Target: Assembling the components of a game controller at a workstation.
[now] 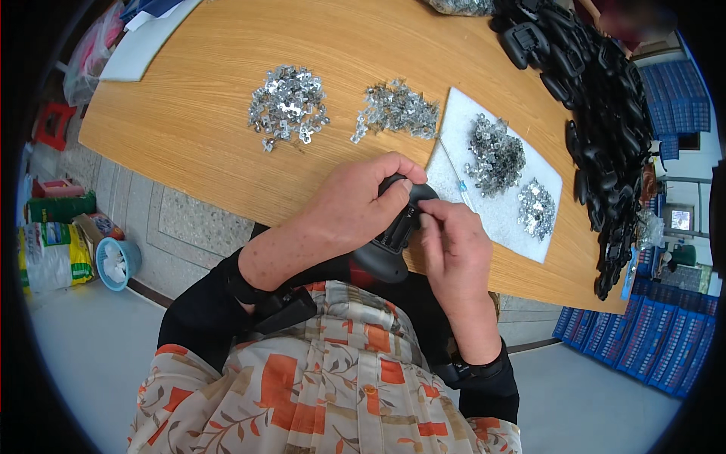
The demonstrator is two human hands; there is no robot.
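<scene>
A black plastic game-controller shell (382, 263) is held over my lap at the table's near edge, its battery compartment facing up. My left hand (355, 200) is closed around its far end, thumb and fingers gripping the rim. At the compartment's right side, the thumb and index finger of my right hand (457, 246) are pinched together; whatever sits between them is too small or hidden to make out. Just beyond my right hand, a thin screwdriver-like tool (463, 186) with a blue and clear handle lies on a white foam sheet (446, 151).
Small metal contact pieces lie in a left heap (287, 106) and a middle heap (397, 110) on the wooden table (204, 113). The foam carries a larger heap (495, 155) and a smaller one (537, 210). Black shells (605, 129) line the right edge; blue trays (643, 333) stand beyond.
</scene>
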